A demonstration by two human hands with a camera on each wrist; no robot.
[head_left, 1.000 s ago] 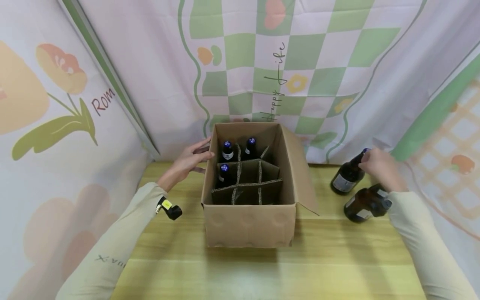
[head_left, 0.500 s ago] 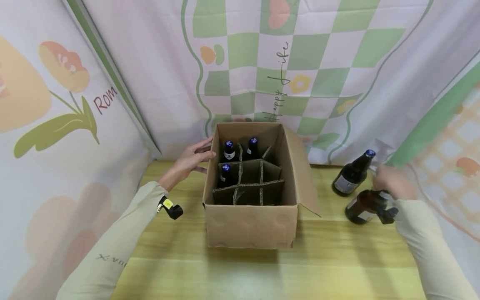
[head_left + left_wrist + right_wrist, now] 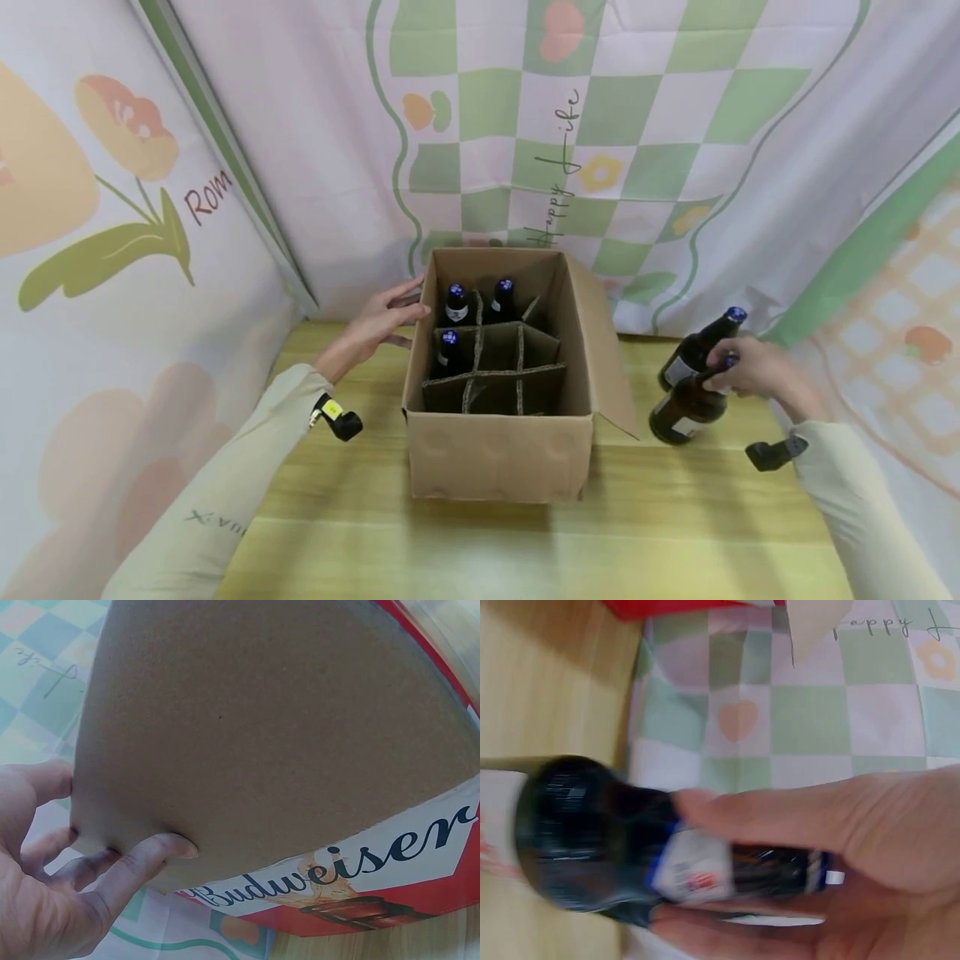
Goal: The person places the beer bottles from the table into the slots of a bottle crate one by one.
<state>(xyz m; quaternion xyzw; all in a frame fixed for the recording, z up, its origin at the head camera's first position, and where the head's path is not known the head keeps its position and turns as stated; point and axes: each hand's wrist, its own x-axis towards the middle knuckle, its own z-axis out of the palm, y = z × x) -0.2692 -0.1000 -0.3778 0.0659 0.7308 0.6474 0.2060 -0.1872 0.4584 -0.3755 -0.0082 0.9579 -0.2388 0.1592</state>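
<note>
An open cardboard box (image 3: 498, 457) with dividers stands mid-table, three blue-capped bottles in its left and back compartments. Against the box's left side, the left hand (image 3: 371, 327) rests with spread, slightly bent fingers; in the left wrist view the fingertips of this hand (image 3: 90, 877) touch the plain cardboard flap (image 3: 277, 742). The right hand (image 3: 765, 371) grips the neck of a dark bottle (image 3: 686, 410), right of the box. In the right wrist view, thumb and fingers lie along both sides of that bottle's neck (image 3: 697, 862). Another dark bottle (image 3: 686, 358) stands just behind it.
A flap (image 3: 600, 342) hangs out from the box's right side toward the bottles. Printed curtains (image 3: 637, 100) hang behind the wooden table (image 3: 487, 554) and at both sides. A black camera sits on each wrist.
The right hand has left the rear bottle, taken the front bottle by its neck and moved it a little left, in front of the other. The left hand stays on the box.
</note>
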